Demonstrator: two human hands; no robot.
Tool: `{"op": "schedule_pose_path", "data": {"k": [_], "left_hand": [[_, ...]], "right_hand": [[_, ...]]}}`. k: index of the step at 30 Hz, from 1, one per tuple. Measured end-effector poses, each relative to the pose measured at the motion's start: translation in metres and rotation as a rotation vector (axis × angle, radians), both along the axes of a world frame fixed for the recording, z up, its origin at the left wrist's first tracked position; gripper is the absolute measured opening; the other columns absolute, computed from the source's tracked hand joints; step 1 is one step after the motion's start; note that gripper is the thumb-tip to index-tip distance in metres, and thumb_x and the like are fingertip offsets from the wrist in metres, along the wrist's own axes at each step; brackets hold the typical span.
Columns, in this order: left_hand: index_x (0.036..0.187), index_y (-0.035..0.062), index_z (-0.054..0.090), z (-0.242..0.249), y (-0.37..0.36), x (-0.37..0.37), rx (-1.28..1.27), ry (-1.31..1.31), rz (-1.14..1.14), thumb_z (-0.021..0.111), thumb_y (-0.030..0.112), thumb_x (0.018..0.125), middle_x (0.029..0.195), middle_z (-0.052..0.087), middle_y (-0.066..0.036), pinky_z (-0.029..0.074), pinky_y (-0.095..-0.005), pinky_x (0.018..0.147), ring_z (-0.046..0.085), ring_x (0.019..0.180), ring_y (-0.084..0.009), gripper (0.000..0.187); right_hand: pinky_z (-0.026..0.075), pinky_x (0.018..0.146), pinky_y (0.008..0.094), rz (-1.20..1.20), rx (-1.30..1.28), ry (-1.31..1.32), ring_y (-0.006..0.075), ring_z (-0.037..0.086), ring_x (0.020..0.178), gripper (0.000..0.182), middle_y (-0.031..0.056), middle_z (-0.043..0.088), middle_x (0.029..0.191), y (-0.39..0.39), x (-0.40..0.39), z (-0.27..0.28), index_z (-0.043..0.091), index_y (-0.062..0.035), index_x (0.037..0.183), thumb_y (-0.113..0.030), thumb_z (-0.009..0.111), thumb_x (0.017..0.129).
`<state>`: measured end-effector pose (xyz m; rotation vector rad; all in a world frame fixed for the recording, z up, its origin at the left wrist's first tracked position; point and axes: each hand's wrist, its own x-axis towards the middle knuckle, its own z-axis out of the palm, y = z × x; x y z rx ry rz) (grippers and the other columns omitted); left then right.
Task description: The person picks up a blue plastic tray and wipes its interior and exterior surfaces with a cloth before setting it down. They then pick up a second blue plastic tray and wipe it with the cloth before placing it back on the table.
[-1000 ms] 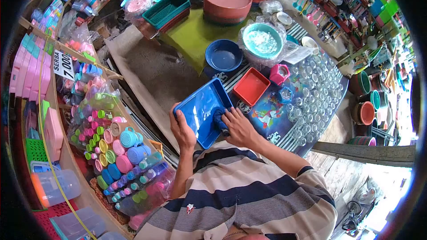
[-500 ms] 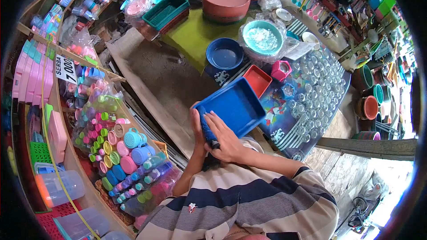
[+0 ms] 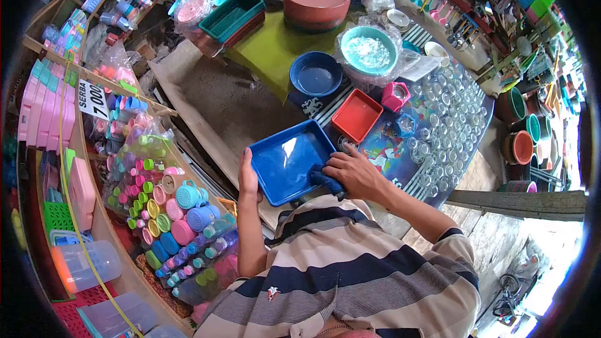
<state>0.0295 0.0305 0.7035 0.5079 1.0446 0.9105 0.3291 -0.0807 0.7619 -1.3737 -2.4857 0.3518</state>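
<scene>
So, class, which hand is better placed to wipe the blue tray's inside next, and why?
Probably the right hand: it holds the dark blue cloth at the right side of the blue tray, while the left hand grips the opposite edge.

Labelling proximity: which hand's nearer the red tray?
Right. The right hand is just short of the red tray; the left hand is farther away, holding the left side of the blue tray.

To my left, lidded bottles (image 3: 183, 231) stand massed together; before me, a turquoise basin (image 3: 368, 56) in plastic wrap (image 3: 404, 64) sits near clear glassware (image 3: 447, 119) on patterned cloth (image 3: 380, 158).
</scene>
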Motion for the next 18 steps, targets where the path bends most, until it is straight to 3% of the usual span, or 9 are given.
{"op": "schedule_pose_path", "data": {"k": [3, 5, 8, 10, 11, 13, 14, 16, 18], "left_hand": [[0.137, 0.0043, 0.059, -0.003, 0.0, 0.002, -0.105, 0.008, -0.136, 0.044, 0.051, 0.113, 0.128, 0.071, -0.019, 0.064, -0.0435, 0.09, 0.076, 0.104, -0.0286, 0.055], [0.146, 0.0071, 0.056, -0.013, -0.004, 0.016, -0.091, -0.056, -0.157, 0.045, 0.053, 0.113, 0.135, 0.068, -0.016, 0.058, -0.0435, 0.103, 0.07, 0.12, -0.0282, 0.058], [0.155, 0.0119, 0.051, 0.001, -0.009, 0.035, 0.04, -0.068, -0.121, 0.046, 0.052, 0.113, 0.148, 0.06, -0.012, 0.047, -0.0413, 0.115, 0.059, 0.133, -0.0234, 0.058], [0.155, 0.0119, 0.052, 0.015, -0.014, 0.029, 0.047, -0.105, -0.157, 0.047, 0.053, 0.112, 0.146, 0.061, -0.011, 0.047, -0.0417, 0.114, 0.059, 0.133, -0.0234, 0.06], [0.154, 0.0118, 0.052, 0.018, -0.015, 0.027, 0.06, -0.147, -0.185, 0.048, 0.055, 0.111, 0.145, 0.063, -0.01, 0.047, -0.0421, 0.114, 0.059, 0.133, -0.0233, 0.061], [0.152, 0.007, 0.055, 0.018, -0.016, 0.027, 0.071, -0.137, -0.182, 0.043, 0.058, 0.112, 0.139, 0.068, -0.011, 0.05, -0.0429, 0.111, 0.065, 0.127, -0.0268, 0.066], [0.148, 0.007, 0.058, 0.023, -0.019, 0.032, 0.125, -0.177, -0.187, 0.043, 0.062, 0.111, 0.138, 0.069, -0.011, 0.05, -0.0439, 0.111, 0.065, 0.127, -0.0268, 0.068], [0.136, 0.0083, 0.067, 0.024, -0.026, 0.039, 0.09, -0.187, -0.05, 0.042, 0.069, 0.108, 0.134, 0.072, -0.01, 0.048, -0.0469, 0.112, 0.065, 0.127, -0.0265, 0.072], [0.143, 0.0084, 0.061, 0.032, -0.027, 0.044, 0.057, -0.167, -0.014, 0.043, 0.074, 0.105, 0.139, 0.068, -0.011, 0.047, -0.0471, 0.114, 0.063, 0.13, -0.0269, 0.078]], "right_hand": [[0.038, 0.119, 0.0518, 0.057, -0.087, -0.055, 0.0264, 0.066, 0.109, 0.036, 0.0072, 0.069, 0.105, -0.004, -0.022, -0.001, 0.07, -0.0098, 0.111, -0.018, 0.076, 0.076], [0.044, 0.111, 0.0415, 0.057, -0.044, 0.146, 0.0279, 0.067, 0.111, 0.034, 0.0093, 0.07, 0.106, -0.005, -0.043, 0.003, 0.069, -0.0076, 0.111, -0.018, 0.075, 0.079], [0.049, 0.105, 0.0421, 0.08, -0.102, 0.334, 0.0321, 0.068, 0.114, 0.044, 0.0117, 0.072, 0.112, -0.006, -0.055, 0.007, 0.07, -0.0039, 0.117, -0.016, 0.079, 0.076], [0.054, 0.098, 0.0461, 0.025, -0.199, 0.666, 0.0402, 0.07, 0.111, 0.05, 0.0162, 0.075, 0.115, 0.0, -0.04, 0.016, 0.071, -0.0018, 0.123, -0.015, 0.085, 0.077], [0.056, 0.091, 0.0428, 0.005, -0.256, 0.815, 0.0333, 0.074, 0.101, 0.048, 0.015, 0.077, 0.11, 0.004, -0.03, 0.025, 0.072, -0.0006, 0.125, -0.019, 0.089, 0.084], [0.055, 0.086, 0.0365, -0.139, -0.609, 1.03, 0.0169, 0.07, 0.093, 0.045, 0.0086, 0.076, 0.101, 0.006, -0.014, 0.05, 0.072, -0.0017, 0.125, -0.028, 0.087, 0.092], [0.054, 0.088, 0.0329, -0.225, -0.644, 1.039, 0.0082, 0.062, 0.094, 0.044, 0.0016, 0.073, 0.1, 0.005, -0.005, 0.052, 0.072, -0.0021, 0.127, -0.028, 0.087, 0.094], [0.054, 0.095, 0.0337, -0.369, -0.654, 1.275, 0.0123, 0.065, 0.101, 0.049, 0.0007, 0.073, 0.108, 0.004, -0.001, 0.026, 0.072, -0.0029, 0.128, -0.032, 0.088, 0.092], [0.053, 0.099, 0.0358, -0.514, -0.507, 1.355, 0.0146, 0.065, 0.109, 0.054, 0.0029, 0.073, 0.116, 0.007, 0.004, 0.0, 0.071, -0.0014, 0.129, -0.037, 0.088, 0.092]]}}
